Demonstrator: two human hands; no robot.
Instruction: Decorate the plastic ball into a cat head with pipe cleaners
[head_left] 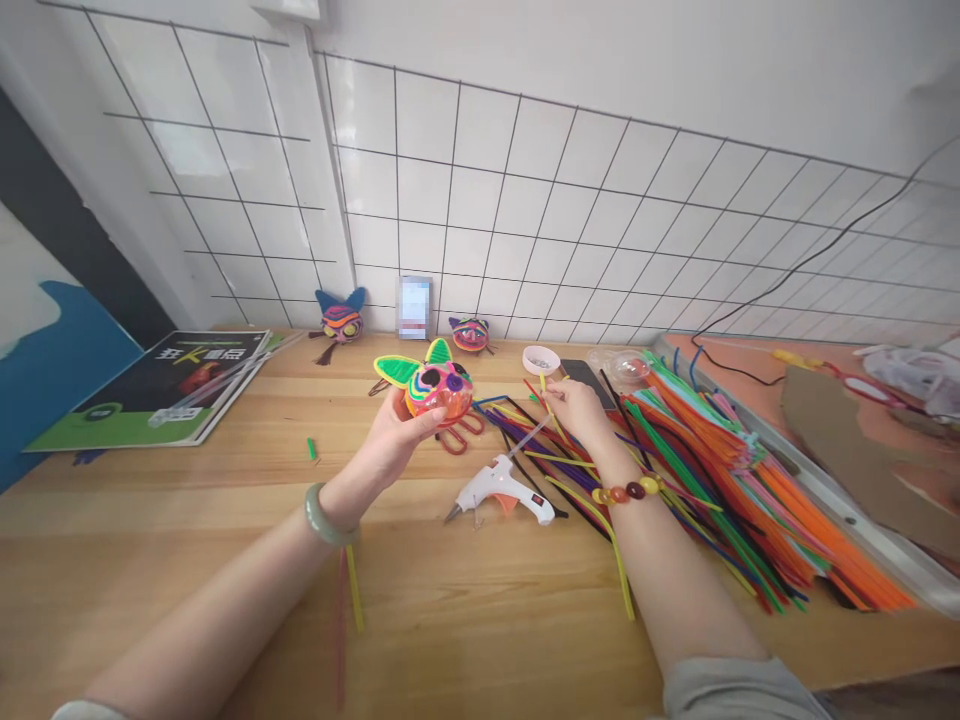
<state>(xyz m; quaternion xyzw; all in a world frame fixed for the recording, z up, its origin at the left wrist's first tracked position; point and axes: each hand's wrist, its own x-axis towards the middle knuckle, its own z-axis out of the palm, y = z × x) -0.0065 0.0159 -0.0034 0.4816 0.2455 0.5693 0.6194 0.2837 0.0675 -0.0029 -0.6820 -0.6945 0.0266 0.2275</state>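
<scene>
Green-eared cat head, ears up-left, long axis sideways, in closed left grip; right grip's hold unclear

No text legible with certainty. Book at 9 o'clock: large pale cover characters, undecipherable (seen aslant). Screen at 10 o'clock, near centre: pixelated, unreadable.

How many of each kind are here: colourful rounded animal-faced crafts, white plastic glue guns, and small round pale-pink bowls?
Animal-faced crafts: 3 (one in the left hand, two near the white tiled wall)
Glue gun: 1
Pale-pink bowl: 1
Total: 5
</scene>
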